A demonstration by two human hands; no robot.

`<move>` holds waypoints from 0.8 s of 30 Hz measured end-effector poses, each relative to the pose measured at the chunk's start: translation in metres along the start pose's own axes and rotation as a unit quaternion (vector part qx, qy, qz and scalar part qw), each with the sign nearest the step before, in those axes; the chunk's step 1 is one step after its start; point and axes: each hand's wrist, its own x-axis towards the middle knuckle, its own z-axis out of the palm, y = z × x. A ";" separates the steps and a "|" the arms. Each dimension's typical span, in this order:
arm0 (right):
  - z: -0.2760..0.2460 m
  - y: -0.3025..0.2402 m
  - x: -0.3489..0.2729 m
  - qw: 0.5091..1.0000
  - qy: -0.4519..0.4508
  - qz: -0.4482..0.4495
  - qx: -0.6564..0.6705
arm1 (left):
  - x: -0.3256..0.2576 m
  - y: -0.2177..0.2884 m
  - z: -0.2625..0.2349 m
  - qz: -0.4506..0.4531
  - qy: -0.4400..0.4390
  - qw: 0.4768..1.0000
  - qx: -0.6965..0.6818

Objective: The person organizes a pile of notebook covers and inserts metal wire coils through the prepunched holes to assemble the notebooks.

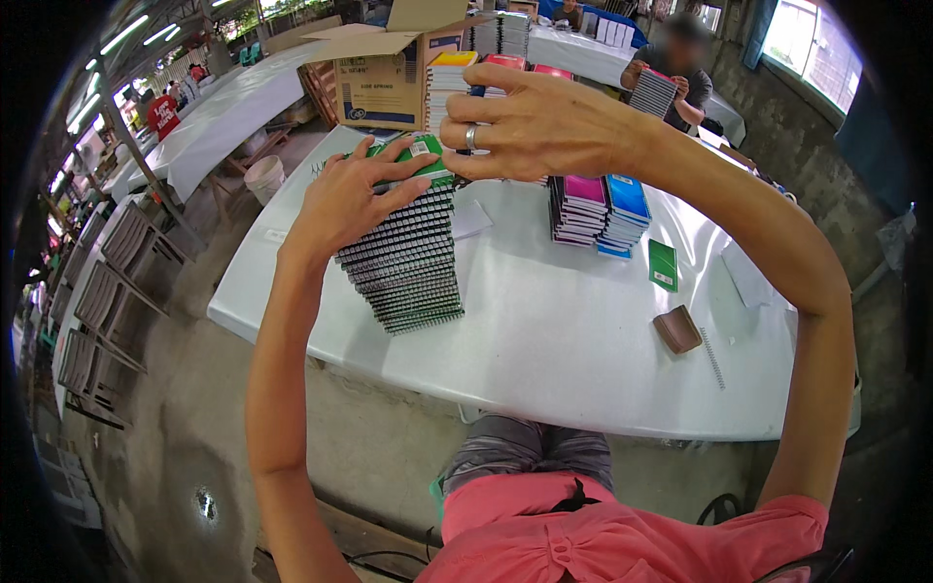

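Note:
A tall stack of green-covered spiral notebooks [408,262] stands on the white-covered table [525,360], its black wire spines toward me and its upper part tilting back to the left. Spread across the top green cover are the fingers of my left hand [355,199]. My right hand [544,121], with a ring on one finger, hovers at the stack's upper right corner. Its fingers point left, bent and apart, and its thumb is hidden; nothing shows in its grasp. Behind it rises a stack with a yellow-topped notebook [452,63].
Right of centre stand stacks of magenta notebooks [580,209] and blue notebooks [627,209]. Nearer lie a small green booklet [663,265], a brown block [677,330] and a loose wire coil [712,358]. An open carton [384,92] is behind. Across the table another person holds a notebook [653,92].

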 end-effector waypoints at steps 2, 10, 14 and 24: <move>-0.004 -0.004 0.000 1.000 -0.003 -0.002 -0.025 | -0.001 0.002 -0.001 -0.007 -0.002 1.000 -0.004; -0.047 -0.041 0.030 0.839 -0.427 0.237 0.240 | -0.004 0.007 -0.010 -0.028 -0.048 0.998 -0.032; -0.021 -0.023 -0.004 0.987 -0.096 0.127 -0.017 | -0.003 0.010 -0.012 -0.003 -0.048 0.999 -0.020; 0.005 -0.012 -0.003 0.999 0.023 0.006 -0.046 | 0.000 0.002 -0.002 0.014 0.008 1.000 0.018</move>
